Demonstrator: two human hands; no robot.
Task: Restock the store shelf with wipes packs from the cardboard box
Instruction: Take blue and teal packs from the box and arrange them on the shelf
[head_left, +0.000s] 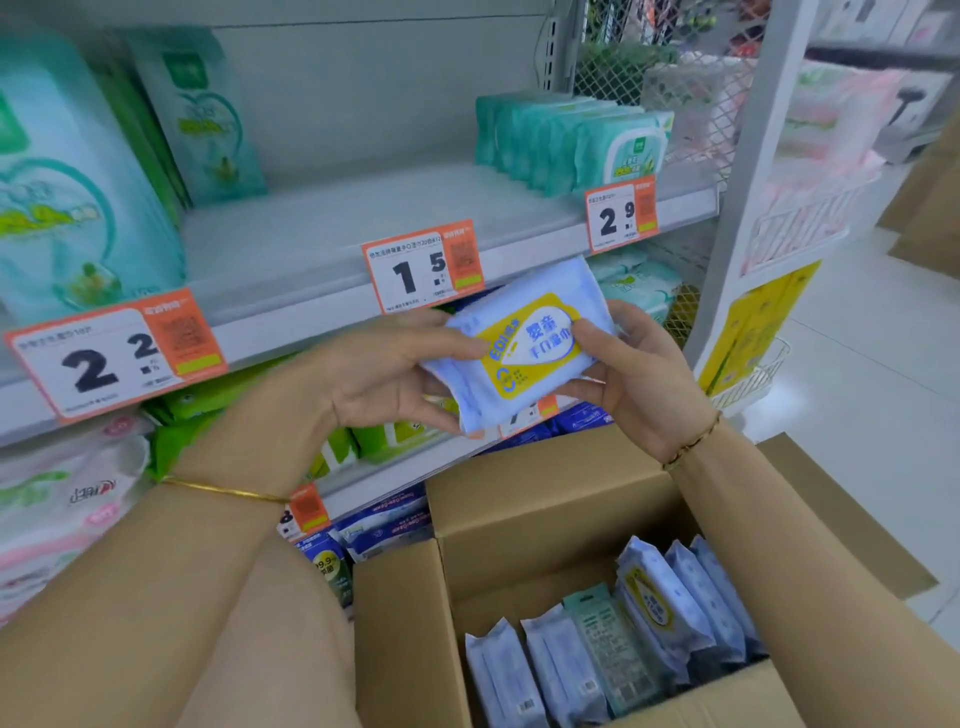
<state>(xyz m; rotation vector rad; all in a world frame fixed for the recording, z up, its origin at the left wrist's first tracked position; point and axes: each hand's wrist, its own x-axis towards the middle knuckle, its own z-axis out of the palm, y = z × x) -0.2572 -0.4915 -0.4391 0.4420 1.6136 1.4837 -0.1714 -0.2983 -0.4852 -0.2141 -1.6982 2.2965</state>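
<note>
Two hands in use: our left hand (384, 374) and right hand (631, 374) are pinching one blue wipes pack (519, 348) by its ends, above the cardboard box (545, 499). Placement step; next we are needing the bare shelf (322, 234) front edge, behind the 1.5 price tag (422, 266).

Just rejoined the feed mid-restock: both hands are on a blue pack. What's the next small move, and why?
Probably lift the pack up and forward onto the bare stretch of shelf behind the 1.5 tag. The left hand and right hand both grip it, clear of the box and just below that shelf's edge; teal packs stand further right.
</note>
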